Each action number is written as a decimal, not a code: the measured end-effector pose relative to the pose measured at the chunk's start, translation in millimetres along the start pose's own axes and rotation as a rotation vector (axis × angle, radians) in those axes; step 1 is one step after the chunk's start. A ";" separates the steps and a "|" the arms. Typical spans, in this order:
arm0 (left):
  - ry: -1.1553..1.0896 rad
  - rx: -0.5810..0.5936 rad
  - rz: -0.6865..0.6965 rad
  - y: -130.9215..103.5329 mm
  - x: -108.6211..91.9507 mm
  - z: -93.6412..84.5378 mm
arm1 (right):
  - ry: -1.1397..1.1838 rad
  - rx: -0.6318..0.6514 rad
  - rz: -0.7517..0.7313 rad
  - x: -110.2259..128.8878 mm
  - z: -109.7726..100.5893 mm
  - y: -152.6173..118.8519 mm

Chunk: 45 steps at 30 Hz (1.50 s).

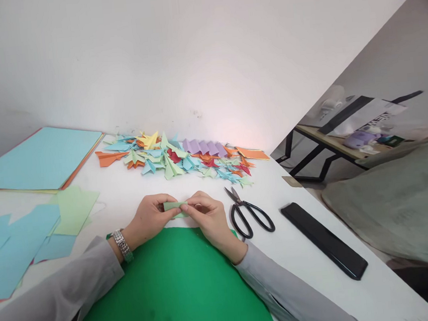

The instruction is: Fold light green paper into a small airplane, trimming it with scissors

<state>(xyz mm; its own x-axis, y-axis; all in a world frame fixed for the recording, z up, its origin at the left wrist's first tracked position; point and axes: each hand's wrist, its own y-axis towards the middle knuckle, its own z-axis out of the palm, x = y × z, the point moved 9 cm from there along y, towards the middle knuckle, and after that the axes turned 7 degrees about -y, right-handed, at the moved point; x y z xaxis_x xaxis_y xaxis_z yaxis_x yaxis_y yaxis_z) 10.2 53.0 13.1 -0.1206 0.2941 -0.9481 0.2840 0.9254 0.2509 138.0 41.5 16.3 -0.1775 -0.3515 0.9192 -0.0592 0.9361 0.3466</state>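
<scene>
A small folded piece of light green paper [173, 205] is held between both hands, above the far edge of a large green sheet [169, 286]. My left hand [149, 218], with a metal watch at the wrist, pinches its left end. The right part of the paper is gripped between the thumb and fingers of my right hand [210, 219]. Black-handled scissors [247, 211] lie with blades apart just right of my right hand. Beyond the hands, folded paper shapes [172, 157] in several colours are heaped along the wall.
Large coloured sheets [43, 156] are stacked at the back left, with loose blue pieces [25, 244] and light green pieces [75, 209] nearer. A long black object [323, 241] lies at the right of the white table [280, 265]. Another table [329, 142] stands beyond the right edge.
</scene>
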 end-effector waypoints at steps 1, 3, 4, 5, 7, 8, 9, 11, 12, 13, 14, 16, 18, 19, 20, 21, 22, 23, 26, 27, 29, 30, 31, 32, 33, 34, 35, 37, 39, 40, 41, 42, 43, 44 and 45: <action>0.012 -0.023 0.050 -0.4 -4.9 -1.6 | 0.002 -0.003 0.001 0.3 -0.3 0.0; 0.029 -0.088 0.168 -2.6 -16.3 -6.4 | 0.027 -0.004 0.043 -1.9 -0.6 -0.2; 0.041 -0.126 0.225 -4.5 -21.6 -9.2 | 0.042 0.005 0.079 -4.1 -0.2 -0.5; 0.060 -0.161 0.274 -6.7 -26.0 -11.6 | 0.054 0.022 0.117 -6.2 0.8 -1.1; 0.117 -0.202 0.343 -10.8 -31.9 -13.6 | 0.060 0.089 0.190 -9.8 5.9 -2.8; 0.149 -0.203 0.370 -12.6 -33.7 -13.0 | 0.058 0.135 0.221 -11.2 9.6 -4.0; 0.182 -0.195 0.392 -14.0 -34.9 -11.4 | 0.058 0.175 0.244 -12.1 12.9 -5.2; 0.242 -0.174 0.428 -16.6 -36.8 -7.8 | 0.065 0.203 0.261 -12.4 15.5 -6.2; 0.266 -0.164 0.443 -17.7 -37.9 -6.0 | 0.070 0.191 0.257 -12.1 14.6 -5.9; 0.284 -0.152 0.455 -18.6 -39.1 -4.2 | 0.074 0.169 0.249 -11.9 12.9 -5.3; 0.292 -0.134 0.458 -18.9 -40.2 -2.0 | 0.073 0.141 0.237 -11.7 10.5 -4.5; 0.268 -0.080 0.439 -18.1 -41.2 2.7 | 0.060 0.079 0.212 -11.9 4.7 -3.1; 0.191 -0.035 0.372 -15.2 -38.7 4.9 | 0.030 0.029 0.185 -11.6 -0.3 -2.5; 0.142 -0.033 0.320 -13.0 -35.4 3.8 | 0.013 0.017 0.169 -10.6 -1.6 -2.6; 0.088 -0.055 0.258 -10.7 -30.6 0.5 | -0.006 0.016 0.152 -9.2 -1.8 -2.9; 0.035 -0.085 0.191 -8.3 -24.5 -3.4 | -0.027 0.024 0.131 -7.1 -1.1 -3.4; -0.015 -0.113 0.122 -6.3 -17.3 -7.0 | -0.054 0.036 0.107 -4.3 0.0 -3.9; -0.062 -0.130 0.059 -4.6 -10.3 -9.3 | -0.086 0.047 0.081 -1.2 1.1 -4.6; -0.158 -0.112 -0.028 -1.4 0.9 -8.5 | -0.176 0.040 0.003 8.1 1.3 -5.9; -0.174 -0.114 -0.029 -1.1 1.3 -8.4 | -0.193 0.023 -0.016 10.2 0.1 -6.0; -0.196 -0.141 -0.017 -1.8 -0.5 -10.0 | -0.200 -0.015 -0.035 11.6 -2.6 -5.7; -0.205 -0.158 -0.009 -2.5 -1.8 -11.0 | -0.196 -0.029 -0.041 11.5 -3.4 -5.4; -0.211 -0.170 -0.003 -3.2 -3.1 -11.6 | -0.190 -0.036 -0.046 11.0 -3.7 -5.1; -0.212 -0.173 0.002 -3.8 -4.2 -11.6 | -0.184 -0.037 -0.050 10.5 -3.5 -4.8; -0.209 -0.172 0.006 -4.3 -5.1 -11.3 | -0.179 -0.037 -0.052 9.8 -3.2 -4.5; -0.201 -0.167 0.009 -4.6 -5.7 -10.8 | -0.175 -0.037 -0.051 9.0 -3.0 -4.2; -0.192 -0.163 0.011 -4.8 -5.9 -10.5 | -0.170 -0.039 -0.045 7.9 -3.1 -4.0; -0.184 -0.158 0.010 -4.9 -5.6 -10.2 | -0.155 -0.045 -0.020 4.6 -3.8 -3.7; -0.194 -0.156 -0.003 -4.6 -4.1 -10.2 | -0.140 -0.051 0.005 1.4 -4.6 -3.6; -0.202 -0.153 -0.015 -4.3 -2.8 -10.0 | -0.134 -0.053 0.013 0.1 -4.9 -3.6; -0.213 -0.148 -0.029 -4.0 -1.4 -9.5 | -0.129 -0.054 0.018 -1.0 -5.1 -3.6; -0.226 -0.140 -0.044 -3.6 0.0 -8.8 | -0.124 -0.057 0.021 -1.8 -5.4 -3.6; -0.240 -0.133 -0.057 -3.2 1.4 -8.3 | -0.120 -0.060 0.022 -2.4 -5.7 -3.6; -0.255 -0.128 -0.069 -2.9 2.7 -7.9 | -0.117 -0.061 0.022 -2.7 -5.8 -3.6; -0.266 -0.124 -0.078 -2.7 3.7 -7.7 | -0.116 -0.060 0.023 -2.9 -5.8 -3.6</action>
<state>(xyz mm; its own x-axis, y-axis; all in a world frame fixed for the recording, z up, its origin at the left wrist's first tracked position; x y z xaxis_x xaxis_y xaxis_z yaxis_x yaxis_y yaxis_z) 1.7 53.4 10.5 0.1208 0.1632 -0.9792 0.1632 0.9697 0.1817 144.4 39.1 13.4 -0.2904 -0.3237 0.9005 0.0044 0.9406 0.3396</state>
